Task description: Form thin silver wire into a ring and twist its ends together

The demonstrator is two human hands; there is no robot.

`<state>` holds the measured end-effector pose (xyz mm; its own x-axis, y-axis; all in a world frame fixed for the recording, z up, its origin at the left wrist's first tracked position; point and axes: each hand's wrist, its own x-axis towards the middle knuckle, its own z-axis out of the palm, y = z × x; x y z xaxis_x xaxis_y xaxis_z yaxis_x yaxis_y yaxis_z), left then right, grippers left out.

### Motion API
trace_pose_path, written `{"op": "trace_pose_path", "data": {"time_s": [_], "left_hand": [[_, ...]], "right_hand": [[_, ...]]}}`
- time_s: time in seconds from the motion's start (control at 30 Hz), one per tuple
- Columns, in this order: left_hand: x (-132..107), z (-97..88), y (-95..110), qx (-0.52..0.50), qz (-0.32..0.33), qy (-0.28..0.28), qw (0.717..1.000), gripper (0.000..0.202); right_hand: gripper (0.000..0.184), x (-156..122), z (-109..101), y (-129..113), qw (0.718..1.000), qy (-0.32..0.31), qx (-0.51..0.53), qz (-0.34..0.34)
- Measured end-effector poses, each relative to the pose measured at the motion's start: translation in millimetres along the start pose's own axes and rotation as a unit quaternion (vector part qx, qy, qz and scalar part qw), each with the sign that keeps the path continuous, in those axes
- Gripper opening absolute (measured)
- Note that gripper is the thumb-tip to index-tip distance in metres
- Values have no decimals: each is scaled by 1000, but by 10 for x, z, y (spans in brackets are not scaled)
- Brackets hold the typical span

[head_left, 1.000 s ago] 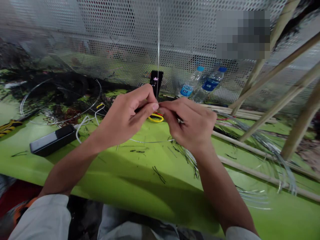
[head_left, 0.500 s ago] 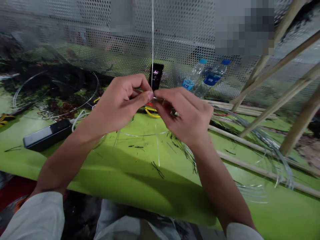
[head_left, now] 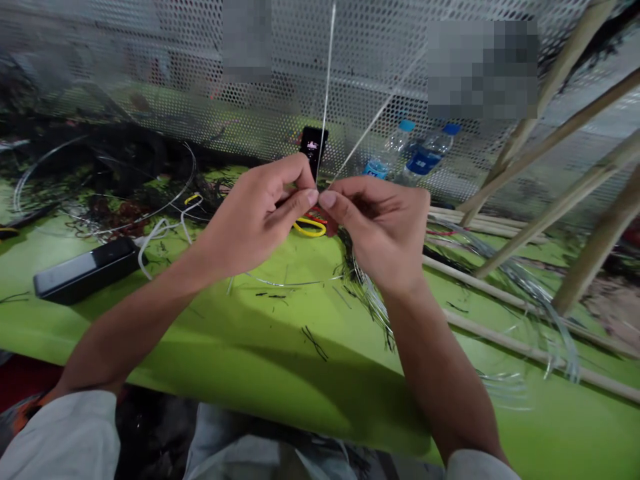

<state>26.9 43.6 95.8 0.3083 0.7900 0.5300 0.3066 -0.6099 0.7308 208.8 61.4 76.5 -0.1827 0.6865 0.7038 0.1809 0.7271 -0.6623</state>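
Observation:
My left hand (head_left: 255, 217) pinches a thin whitish strand (head_left: 327, 80) that runs up out of view. Close beside it, my right hand (head_left: 393, 230) is closed at thumb and forefinger, where a second whitish strand (head_left: 367, 128) slants up to the right. The two sets of fingertips almost touch above the green table (head_left: 280, 327). Whether the strands are wire or line, and whether they are one piece, I cannot tell. Just beyond my fingers lies a yellow loop (head_left: 309, 228), which looks like a tool handle. A lit phone (head_left: 313, 148) stands behind my left fingers.
A black box-shaped device (head_left: 87, 270) with a white cable lies at left, near a coil of clear wire (head_left: 193, 167). Two water bottles (head_left: 424, 160) stand by the perforated metal panel (head_left: 280, 93). Wooden poles (head_left: 555, 133) and bundled clear strands (head_left: 530, 280) occupy the right.
The strand end that hung below my hands now points up to the right. My right hand has turned, bringing its thumb into view. Both hands have shifted slightly right.

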Motion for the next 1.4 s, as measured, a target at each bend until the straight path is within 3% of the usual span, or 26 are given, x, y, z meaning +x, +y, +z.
{"op": "trace_pose_path", "data": {"time_s": [0.1,0.17,0.23,0.3,0.43,0.53,0.8,0.93,1.1,1.23,1.3,1.4], "left_hand": [[-4,6,-2,12,14,-17,1000,18],[-9,-7,11,1,11,-31,999,19],[-12,-31,29,-18,2,-37,999,22],[-13,-59,46,-32,-16,-39,999,22],[1,-121,70,-53,-54,-58,995,17],[14,-160,92,-59,-46,-71,995,17],[38,-146,74,-50,-8,-74,996,20],[37,-125,30,-3,23,-41,999,22],[-6,-90,3,83,62,-17,995,20],[-5,-80,15,87,46,-17,995,20],[17,-90,29,40,25,-26,999,20],[50,-117,61,-22,-11,-37,999,21]], "right_hand": [[27,23,-8,-36,987,-46,103,118],[27,16,-17,-59,985,-55,101,129],[19,-8,-29,-67,999,-11,19,50],[5,-35,-52,-52,991,26,-100,-84],[17,-48,-113,12,923,-12,-254,-289],[21,-37,-136,32,897,10,-277,-343],[14,-52,-100,20,916,-5,-280,-288],[10,-43,-75,-23,945,-4,-249,-211],[15,21,-131,-95,991,-101,-89,-29],[32,67,-178,-73,972,-200,95,75],[30,63,-182,-51,974,-203,86,56],[11,24,-165,-17,985,-148,-65,-68]]}}
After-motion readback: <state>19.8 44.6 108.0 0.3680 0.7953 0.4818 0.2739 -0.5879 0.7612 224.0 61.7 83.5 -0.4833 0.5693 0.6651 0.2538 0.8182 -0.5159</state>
